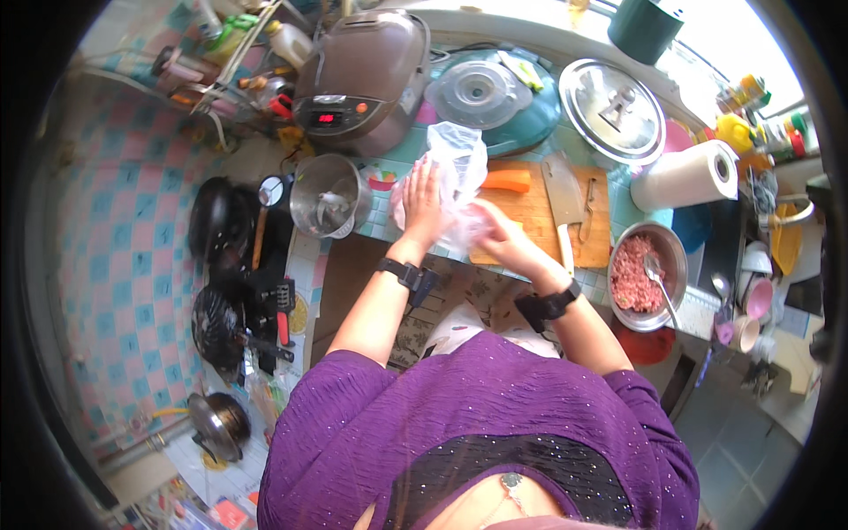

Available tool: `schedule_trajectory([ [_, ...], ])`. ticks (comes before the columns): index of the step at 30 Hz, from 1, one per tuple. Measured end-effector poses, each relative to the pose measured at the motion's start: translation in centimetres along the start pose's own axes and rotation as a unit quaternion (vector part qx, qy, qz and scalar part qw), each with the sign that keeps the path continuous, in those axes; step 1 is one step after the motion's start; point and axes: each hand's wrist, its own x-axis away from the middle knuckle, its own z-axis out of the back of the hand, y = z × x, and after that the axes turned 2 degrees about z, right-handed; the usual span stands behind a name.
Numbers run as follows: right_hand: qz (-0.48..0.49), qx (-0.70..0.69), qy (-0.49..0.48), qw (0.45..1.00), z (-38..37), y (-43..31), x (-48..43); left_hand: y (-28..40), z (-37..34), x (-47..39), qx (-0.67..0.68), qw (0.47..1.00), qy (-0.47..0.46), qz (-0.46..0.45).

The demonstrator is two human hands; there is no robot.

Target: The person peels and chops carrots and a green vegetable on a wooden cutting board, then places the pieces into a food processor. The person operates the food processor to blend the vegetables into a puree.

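A translucent plastic bag (pixel 457 159) is between my hands at the counter's front edge, left of a wooden cutting board (pixel 523 232). My left hand (pixel 422 202) lies along the bag's left side, fingers extended and holding it. Something pinkish shows through the plastic there, too unclear to name. Blurred, my right hand (pixel 507 238) grips the bag's lower right part; its fingertips are partly hidden by the plastic. On the board lie a peeled carrot piece (pixel 509 180), a cleaver (pixel 562 192) with a pale handle, and a slim metal peeler (pixel 587 211).
Left of the bag stands a metal pot (pixel 331 197) with scraps inside. A rice cooker (pixel 364 79) and a teal lidded pan (pixel 530 126) are behind. To the right are a paper towel roll (pixel 682 177) and a steel bowl (pixel 674 265) of minced meat (pixel 633 271) with a spoon.
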Motion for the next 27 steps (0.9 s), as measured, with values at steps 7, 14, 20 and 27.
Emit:
schedule_trajectory([
  [7, 0.046, 0.032, 0.133, 0.990, 0.5, 2.4, -0.1, -5.3, 6.7, -4.2, 0.270, 0.948, -0.054, 0.158],
  [14, -0.288, 0.529, 0.288, 0.745, 5.7, 10.5, 6.0, -8.1, 8.7, -5.6, 0.150, 0.969, 0.042, 0.193],
  [20, -0.287, 0.498, 0.326, 0.751, 5.8, 12.6, 5.5, -2.0, 11.7, -5.5, 0.376, 0.914, 0.123, 0.091],
  [27, -0.246, 0.347, 0.391, 0.817, 9.0, 11.4, 7.3, 7.5, 14.6, -3.9, 0.156, 0.909, 0.141, -0.360],
])
